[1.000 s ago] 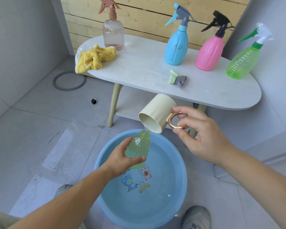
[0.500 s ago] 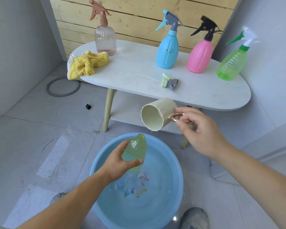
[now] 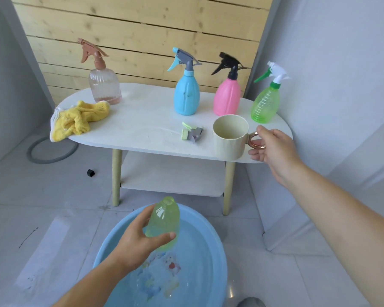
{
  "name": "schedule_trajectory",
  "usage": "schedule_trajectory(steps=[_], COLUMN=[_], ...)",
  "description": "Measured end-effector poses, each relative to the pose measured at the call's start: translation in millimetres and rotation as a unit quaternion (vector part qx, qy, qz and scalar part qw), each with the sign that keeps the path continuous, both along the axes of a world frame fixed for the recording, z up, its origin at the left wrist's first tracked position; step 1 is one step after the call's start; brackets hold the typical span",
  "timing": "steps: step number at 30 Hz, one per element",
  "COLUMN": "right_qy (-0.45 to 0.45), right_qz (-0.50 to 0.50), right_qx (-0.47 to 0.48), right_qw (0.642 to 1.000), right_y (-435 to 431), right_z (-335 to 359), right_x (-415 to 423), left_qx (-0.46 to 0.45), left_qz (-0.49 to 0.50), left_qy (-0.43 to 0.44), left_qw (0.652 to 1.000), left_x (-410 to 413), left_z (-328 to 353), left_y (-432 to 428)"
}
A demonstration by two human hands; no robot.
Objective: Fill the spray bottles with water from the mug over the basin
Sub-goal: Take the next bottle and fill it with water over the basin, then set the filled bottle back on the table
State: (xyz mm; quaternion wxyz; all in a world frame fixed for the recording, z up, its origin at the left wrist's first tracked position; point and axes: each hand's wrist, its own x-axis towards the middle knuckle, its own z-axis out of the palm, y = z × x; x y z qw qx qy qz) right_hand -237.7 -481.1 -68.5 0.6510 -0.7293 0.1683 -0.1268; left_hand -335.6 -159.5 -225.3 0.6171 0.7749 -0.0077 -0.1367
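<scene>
The left grip (image 3: 140, 238) is wrapping its fingers and thumb round the belly of an open green bottle (image 3: 164, 220), holding it above the water in the blue basin (image 3: 220, 262) on the floor. The right grip (image 3: 273, 149) is pinching the coppery ring handle of a cream mug (image 3: 230, 137), thumb on top and fingers beneath, at the front edge of the white table (image 3: 146, 120) (whether the mug's base is touching the table, I cannot tell).

Counting outward, there is one mug, one basin and five bottles. One is sitting uncapped in the left grip. Four are standing capped in a row along the back of the table: a clear bottle (image 3: 104, 87), a blue bottle (image 3: 185, 96), a pink bottle (image 3: 227, 98) and a second green bottle (image 3: 265, 105). One loose spray head (image 3: 192, 134) is lying just left of the mug, and one yellow cloth (image 3: 78, 120) is hanging over the table's left end.

The held bottle's long axis is standing nearly upright, its open neck pointing up and leaning a little away from the person. The mug is sitting upright, mouth up, handle pointing right.

Half a second ago the mug was lying on its side just above the bottle's neck. Now it is sitting level, up at the table and well apart from the bottle, which is staying over the basin.
</scene>
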Motion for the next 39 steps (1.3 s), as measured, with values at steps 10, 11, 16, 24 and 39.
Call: schedule_trajectory(steps=[10,11,16,24,39], right_qy=[0.060,0.063,0.074,0.050,0.074], right_qz=[-0.048,-0.047,-0.047,-0.055,-0.104], right_qx=[0.025,0.024,0.050,0.036,-0.072], right_qw=[0.997,0.997,0.995,0.997,0.989], right_y=[-55.1,-56.8,-56.3,-55.4,-51.8], right_z=[-6.7,-7.6,-11.9,-20.6,-18.6], right_x=[32.8,34.8,39.9,41.7,39.6], left_qx=[0.001,0.001,0.000,-0.011,-0.016], left_qz=[-0.020,-0.023,-0.032,-0.036,-0.030], left_qy=[-0.014,-0.016,-0.024,-0.030,-0.036], left_qw=[1.000,1.000,0.999,0.999,0.999], left_x=[6.5,7.1,11.6,15.1,14.2], left_z=[17.4,18.9,26.0,30.5,36.9], left_y=[-19.6,-21.6,-28.0,-31.1,-23.5])
